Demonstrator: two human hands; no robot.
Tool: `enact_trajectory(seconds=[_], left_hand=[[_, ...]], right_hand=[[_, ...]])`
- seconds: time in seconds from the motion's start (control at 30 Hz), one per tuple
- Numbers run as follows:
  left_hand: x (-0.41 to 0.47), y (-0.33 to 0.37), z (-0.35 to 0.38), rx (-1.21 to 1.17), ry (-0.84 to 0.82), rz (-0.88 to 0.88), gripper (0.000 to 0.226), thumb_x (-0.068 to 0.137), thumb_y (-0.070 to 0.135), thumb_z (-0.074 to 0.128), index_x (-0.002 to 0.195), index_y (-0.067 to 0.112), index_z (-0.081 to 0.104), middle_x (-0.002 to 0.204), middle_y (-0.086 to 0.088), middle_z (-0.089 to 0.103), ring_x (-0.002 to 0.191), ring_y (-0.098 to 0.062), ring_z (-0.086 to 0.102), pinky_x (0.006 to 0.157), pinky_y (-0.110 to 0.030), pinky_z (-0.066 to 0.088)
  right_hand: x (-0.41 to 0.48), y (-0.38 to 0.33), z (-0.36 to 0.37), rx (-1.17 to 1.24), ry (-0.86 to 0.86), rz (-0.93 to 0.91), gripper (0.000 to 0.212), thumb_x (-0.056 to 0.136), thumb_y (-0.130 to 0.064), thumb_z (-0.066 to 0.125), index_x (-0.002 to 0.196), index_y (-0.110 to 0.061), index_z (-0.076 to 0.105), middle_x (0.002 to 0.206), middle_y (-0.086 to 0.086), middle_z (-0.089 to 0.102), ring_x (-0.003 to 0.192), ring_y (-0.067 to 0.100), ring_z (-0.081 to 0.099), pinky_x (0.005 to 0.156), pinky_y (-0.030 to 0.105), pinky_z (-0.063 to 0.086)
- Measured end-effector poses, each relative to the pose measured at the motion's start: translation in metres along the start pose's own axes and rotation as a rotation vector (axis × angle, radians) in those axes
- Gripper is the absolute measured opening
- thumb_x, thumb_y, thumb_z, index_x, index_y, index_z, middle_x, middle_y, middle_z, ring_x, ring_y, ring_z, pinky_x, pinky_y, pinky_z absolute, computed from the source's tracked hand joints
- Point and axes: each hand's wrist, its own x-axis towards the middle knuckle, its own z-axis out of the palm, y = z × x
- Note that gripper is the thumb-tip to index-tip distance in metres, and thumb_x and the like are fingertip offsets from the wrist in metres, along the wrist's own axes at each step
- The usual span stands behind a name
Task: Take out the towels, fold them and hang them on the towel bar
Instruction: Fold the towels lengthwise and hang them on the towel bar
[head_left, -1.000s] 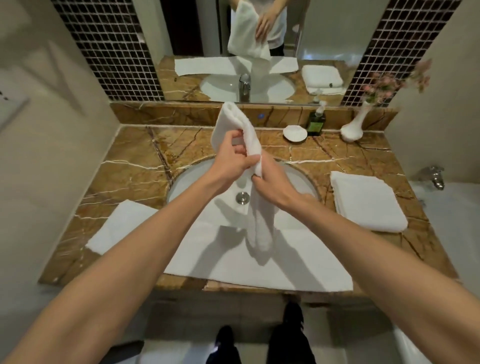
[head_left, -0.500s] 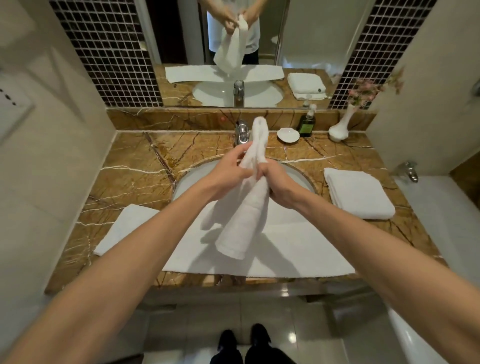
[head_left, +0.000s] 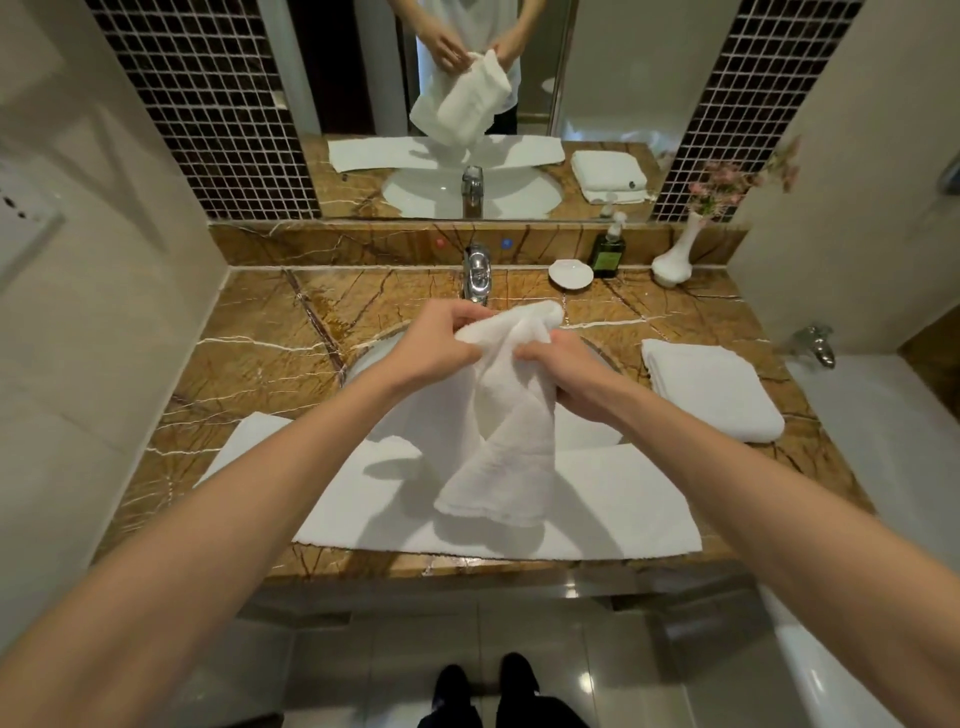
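On the brown marble tabletop (head_left: 249, 364) I count three white towels: one large towel (head_left: 613, 499) spread flat over the front of the sink (head_left: 374, 358), one folded towel (head_left: 711, 389) at the right, and one small towel (head_left: 509, 431) held above the basin. My left hand (head_left: 436, 348) and right hand (head_left: 566, 374) are both clamped on its bunched top, its lower end hanging free. By the backsplash I see one faucet (head_left: 477, 275), one soap dish (head_left: 570, 273), one green bottle (head_left: 607, 254) and one vase (head_left: 675, 260) holding pink flowers (head_left: 727, 182).

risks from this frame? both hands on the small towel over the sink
1. The small towel is bunched between the left hand and right hand, its loose end hanging; the fold may come out uneven.
2. That end hangs close over the flat towel spread on the counter's front edge; snagging it could drag that one off.
3. No towel bar is in view, so hanging means turning away.
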Motion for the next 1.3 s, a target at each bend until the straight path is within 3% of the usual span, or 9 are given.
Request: enact_trajectory(seconds=[0.23,0.47,0.57,0.7,0.83,1.0,1.07,1.17,1.3], left_hand=[[0.007,-0.009,-0.029,0.233,-0.002,-0.016,0.012,0.079,0.015,0.073,0.091,0.017,0.071,0.086,0.003,0.067,0.075,-0.009,0.060,0.059,-0.018,0.044],[0.014,-0.025,-0.077,0.346,0.015,-0.011,0.004,0.083,0.021,0.071,0.084,0.021,0.066,0.084,0.005,0.064,0.078,-0.007,0.058,0.061,-0.021,0.042],[0.013,-0.031,-0.092,0.362,-0.017,-0.019,0.012,0.083,0.020,0.071,0.079,0.029,0.063,0.082,0.007,0.065,0.077,-0.007,0.059,0.061,-0.022,0.041],[0.012,-0.038,-0.098,0.505,-0.105,-0.003,0.003,0.083,0.022,0.070,0.080,0.023,0.069,0.078,0.001,0.065,0.075,-0.016,0.060,0.060,-0.029,0.046],[0.011,-0.044,-0.097,0.602,-0.138,0.041,0.011,0.087,0.022,0.066,0.092,0.014,0.069,0.085,-0.003,0.065,0.080,-0.019,0.059,0.071,-0.037,0.052],[0.008,-0.053,-0.101,0.726,-0.154,0.133,0.010,0.091,0.026,0.058,0.098,0.020,0.061,0.088,0.006,0.061,0.082,-0.014,0.055,0.069,-0.029,0.042],[0.006,-0.056,-0.106,0.771,-0.160,0.157,0.006,0.091,0.029,0.057,0.091,0.024,0.057,0.080,0.010,0.057,0.074,-0.011,0.052,0.061,-0.027,0.038],[0.000,-0.057,-0.110,0.806,-0.152,0.201,0.022,0.089,0.039,0.058,0.072,0.030,0.046,0.065,0.015,0.048,0.060,-0.005,0.045,0.051,-0.024,0.030],[-0.007,-0.061,-0.114,0.786,-0.184,0.162,0.041,0.075,0.057,0.060,0.062,0.019,0.050,0.056,0.004,0.051,0.052,-0.015,0.046,0.049,-0.026,0.033]], right_hand=[[0.003,-0.007,-0.043,-0.157,0.002,0.009,0.021,0.087,0.000,0.052,0.106,0.002,0.061,0.101,0.021,0.067,0.084,0.029,0.068,0.078,0.045,0.057],[0.009,-0.019,-0.107,-0.458,-0.053,0.051,0.017,0.083,-0.012,0.062,0.097,-0.003,0.061,0.086,0.012,0.064,0.074,0.023,0.063,0.059,0.032,0.053],[0.008,-0.020,-0.128,-0.605,-0.057,0.033,0.006,0.082,-0.012,0.063,0.077,-0.014,0.066,0.069,0.002,0.061,0.058,0.011,0.058,0.046,0.022,0.046],[0.009,-0.022,-0.141,-0.836,-0.116,-0.021,0.008,0.082,-0.018,0.065,0.080,-0.012,0.071,0.077,0.000,0.063,0.072,0.016,0.058,0.059,0.025,0.045],[0.010,-0.022,-0.141,-1.019,-0.158,-0.042,0.016,0.083,-0.018,0.066,0.079,-0.033,0.068,0.086,-0.006,0.068,0.083,0.013,0.062,0.066,0.026,0.048],[0.014,-0.016,-0.143,-1.138,-0.173,-0.062,0.015,0.080,-0.015,0.067,0.080,-0.029,0.068,0.086,-0.004,0.069,0.084,0.014,0.064,0.074,0.034,0.055],[0.014,-0.015,-0.142,-1.185,-0.179,-0.068,0.014,0.078,-0.013,0.066,0.078,-0.027,0.065,0.084,-0.003,0.067,0.082,0.015,0.062,0.065,0.031,0.052],[0.016,-0.010,-0.142,-1.250,-0.160,-0.052,0.021,0.076,-0.005,0.060,0.072,-0.026,0.060,0.080,-0.002,0.063,0.077,0.017,0.060,0.058,0.029,0.047],[0.018,0.001,-0.144,-1.288,-0.117,-0.077,0.021,0.073,0.003,0.051,0.076,-0.011,0.066,0.077,0.003,0.064,0.071,0.019,0.057,0.052,0.028,0.041]])
